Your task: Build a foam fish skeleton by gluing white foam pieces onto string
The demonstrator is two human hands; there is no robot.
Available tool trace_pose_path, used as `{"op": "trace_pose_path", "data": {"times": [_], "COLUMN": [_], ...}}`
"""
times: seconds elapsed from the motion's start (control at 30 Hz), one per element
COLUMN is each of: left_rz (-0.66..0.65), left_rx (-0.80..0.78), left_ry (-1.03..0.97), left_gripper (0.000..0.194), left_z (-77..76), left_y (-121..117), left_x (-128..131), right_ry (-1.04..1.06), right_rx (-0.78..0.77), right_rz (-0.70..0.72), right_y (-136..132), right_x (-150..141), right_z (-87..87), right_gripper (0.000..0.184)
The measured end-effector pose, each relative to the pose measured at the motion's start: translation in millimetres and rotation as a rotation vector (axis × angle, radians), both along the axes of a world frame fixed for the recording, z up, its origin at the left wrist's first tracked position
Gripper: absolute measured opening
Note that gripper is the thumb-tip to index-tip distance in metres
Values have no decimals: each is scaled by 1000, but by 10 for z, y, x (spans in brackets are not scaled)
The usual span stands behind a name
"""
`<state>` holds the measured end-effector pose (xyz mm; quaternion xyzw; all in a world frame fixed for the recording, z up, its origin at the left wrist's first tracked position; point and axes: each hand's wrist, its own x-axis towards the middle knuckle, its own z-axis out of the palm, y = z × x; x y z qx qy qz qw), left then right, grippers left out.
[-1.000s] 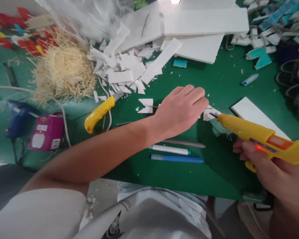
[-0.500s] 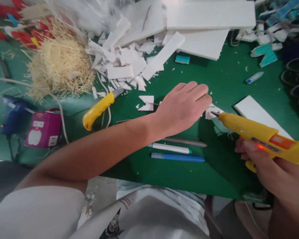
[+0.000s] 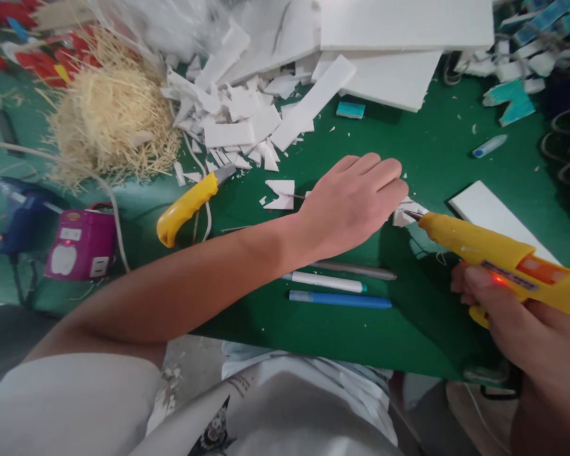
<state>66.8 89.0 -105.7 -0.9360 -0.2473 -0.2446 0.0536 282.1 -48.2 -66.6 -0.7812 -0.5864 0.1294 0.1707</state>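
Observation:
My left hand (image 3: 356, 201) lies palm down with its fingers curled and close together. At its fingertips a white foam piece (image 3: 403, 217) sticks out; the grip under the palm is hidden. On the wrist side, a notched white foam piece (image 3: 281, 194) has a thin dark stick running from it toward the hand. In my right hand (image 3: 517, 323) is a yellow glue gun (image 3: 479, 246) with a red light on. Its metal nozzle points left, at or just over the foam piece by my left fingertips; contact is unclear.
A yellow-handled knife (image 3: 185, 209), pens (image 3: 340, 299), a purple adapter (image 3: 80, 245) and a blue glue gun (image 3: 28, 215) lie on the green table (image 3: 247, 323). Behind are straw (image 3: 114, 114), foam scraps (image 3: 237, 120) and foam sheets (image 3: 403, 25). A white strip (image 3: 498, 218) lies right.

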Motion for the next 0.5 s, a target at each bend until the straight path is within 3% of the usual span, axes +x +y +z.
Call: {"op": "trace_pose_path", "data": {"times": [0.17,0.5], "left_rz": [-10,-20], "left_rx": [1,-72], "left_ry": [-4,47], "left_gripper": [31,33], "left_z": [-3,16], "left_y": [4,-2], "left_x": [-6,19], "right_ry": [70,45], "right_rx": [-94,-6], "right_rz": [-153,-47], "right_y": [49,-40], "right_x": [-44,21], "right_z": [54,3], "right_gripper": [93,87]}}
